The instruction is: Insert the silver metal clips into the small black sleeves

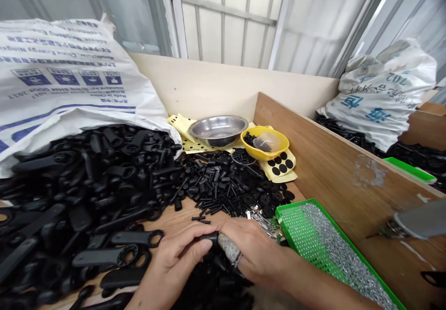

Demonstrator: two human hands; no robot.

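Observation:
My left hand is closed near the front middle, thumb and fingers pinching a small black cylindrical part. Beside it, my right hand wraps round a grey, mottled tool, whose end meets the black part. What the tool's far end looks like is hidden by my right hand. Under both hands lie more small black parts. Just behind them, black screws are scattered on the wooden table.
Black handles pile up at left, spilling from a white sack. A green tray of small metal pieces is at right, near a wooden divider. Behind are a steel bowl and yellow basket. A grey power tool hangs at far right.

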